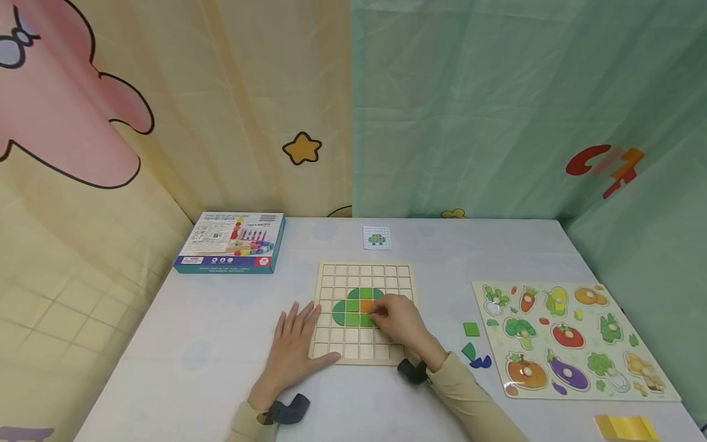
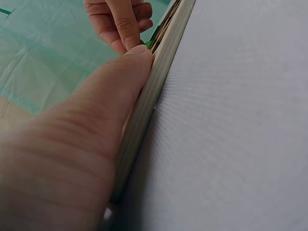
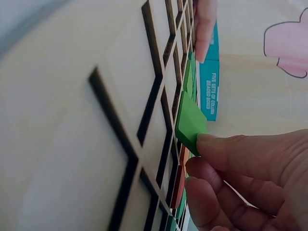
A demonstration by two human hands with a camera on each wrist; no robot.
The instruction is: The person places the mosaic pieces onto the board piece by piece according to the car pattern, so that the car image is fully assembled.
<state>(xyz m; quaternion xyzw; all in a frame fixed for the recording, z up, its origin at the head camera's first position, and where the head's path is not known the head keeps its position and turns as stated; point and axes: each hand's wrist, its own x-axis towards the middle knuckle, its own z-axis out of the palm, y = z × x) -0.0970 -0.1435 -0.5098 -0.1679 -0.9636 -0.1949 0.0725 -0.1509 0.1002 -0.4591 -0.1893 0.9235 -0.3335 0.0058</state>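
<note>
A wooden grid board lies flat in front of me, with green squares, dark green rounded pieces and an orange square set in its middle cells. My right hand pinches a green square tile between thumb and fingertips. In the right wrist view that tile stands tilted against the grid, beside the other coloured pieces. My left hand rests at the board's left side, fingers straight and spread. Its thumb lies along the board's near edge.
A small pattern card lies behind the board. To the right are a loose green square, a green rounded piece, blue pieces, a vegetable puzzle and a yellow block. A bead-set box sits at back left.
</note>
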